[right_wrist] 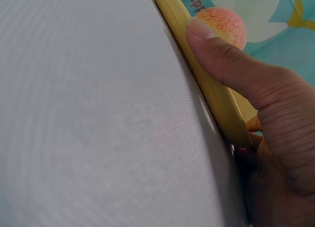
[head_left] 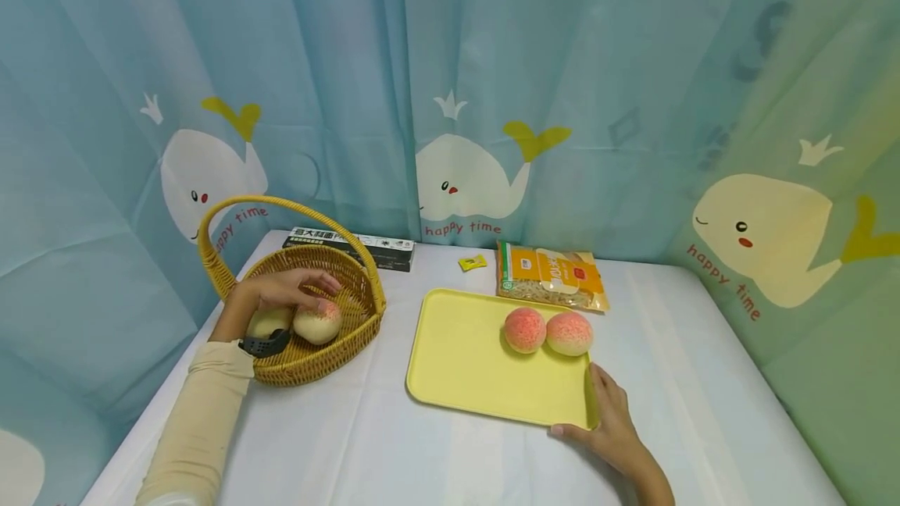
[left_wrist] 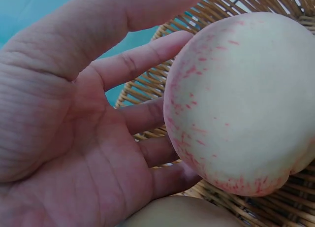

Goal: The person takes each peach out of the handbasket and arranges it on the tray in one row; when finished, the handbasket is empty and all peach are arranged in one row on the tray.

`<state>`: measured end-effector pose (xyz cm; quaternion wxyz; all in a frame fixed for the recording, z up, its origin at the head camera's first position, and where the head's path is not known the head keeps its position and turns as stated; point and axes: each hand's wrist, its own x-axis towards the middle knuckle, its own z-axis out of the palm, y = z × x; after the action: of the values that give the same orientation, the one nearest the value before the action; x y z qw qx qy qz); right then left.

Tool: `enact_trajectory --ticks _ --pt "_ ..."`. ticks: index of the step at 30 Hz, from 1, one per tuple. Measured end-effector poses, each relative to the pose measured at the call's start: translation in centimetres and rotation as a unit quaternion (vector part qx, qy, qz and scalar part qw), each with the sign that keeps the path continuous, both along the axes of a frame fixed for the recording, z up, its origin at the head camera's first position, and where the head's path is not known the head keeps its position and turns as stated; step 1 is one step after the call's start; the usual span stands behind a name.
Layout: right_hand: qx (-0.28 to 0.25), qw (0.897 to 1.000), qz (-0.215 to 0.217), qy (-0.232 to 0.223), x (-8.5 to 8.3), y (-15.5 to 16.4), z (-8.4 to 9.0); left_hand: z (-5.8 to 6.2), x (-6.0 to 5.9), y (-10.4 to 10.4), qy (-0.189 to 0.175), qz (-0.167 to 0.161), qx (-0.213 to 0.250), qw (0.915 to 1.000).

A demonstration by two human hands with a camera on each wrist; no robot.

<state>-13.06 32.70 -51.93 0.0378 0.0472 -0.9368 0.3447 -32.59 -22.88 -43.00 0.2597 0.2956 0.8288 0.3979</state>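
A wicker basket [head_left: 368, 308] with a tall handle stands at the left and holds two pale peaches [head_left: 318, 322] [head_left: 269, 322]. My left hand [head_left: 295, 287] reaches into it, fingers spread over the right-hand peach [left_wrist: 241, 99]. Up close the fingers [left_wrist: 142, 116] lie fairly straight against its side, the thumb above, with the other peach [left_wrist: 182, 213] below. A yellow tray [head_left: 464, 365] in the middle carries two pinker peaches [head_left: 524, 329] [head_left: 569, 333]. My right hand [head_left: 606, 422] pinches the tray's near right corner, thumb [right_wrist: 221, 54] on the rim [right_wrist: 194, 64], fingers beneath.
A white cloth covers the table [head_left: 394, 451]. Behind the tray lie an orange noodle packet [head_left: 551, 276], a small yellow sachet [head_left: 473, 261] and a black box [head_left: 380, 248]. Blue whale-print curtains [head_left: 464, 100] close in the back and both sides.
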Motion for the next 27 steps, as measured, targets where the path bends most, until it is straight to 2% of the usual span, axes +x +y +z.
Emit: enact_trajectory --ticks 7,16,27 --pt "0.002 1.000 0.001 0.010 -0.12 -0.06 0.16 0.15 -0.09 -0.10 -0.013 -0.003 -0.004 0.9999" --pt "0.005 1.000 0.002 0.004 -0.10 -0.07 0.20 0.10 0.13 0.13 -0.057 0.000 -0.020 0.9982" --pt "0.009 1.000 -0.003 -0.011 0.05 -0.20 0.13 -0.13 0.21 0.52 -0.080 -0.011 -0.024 0.9965"
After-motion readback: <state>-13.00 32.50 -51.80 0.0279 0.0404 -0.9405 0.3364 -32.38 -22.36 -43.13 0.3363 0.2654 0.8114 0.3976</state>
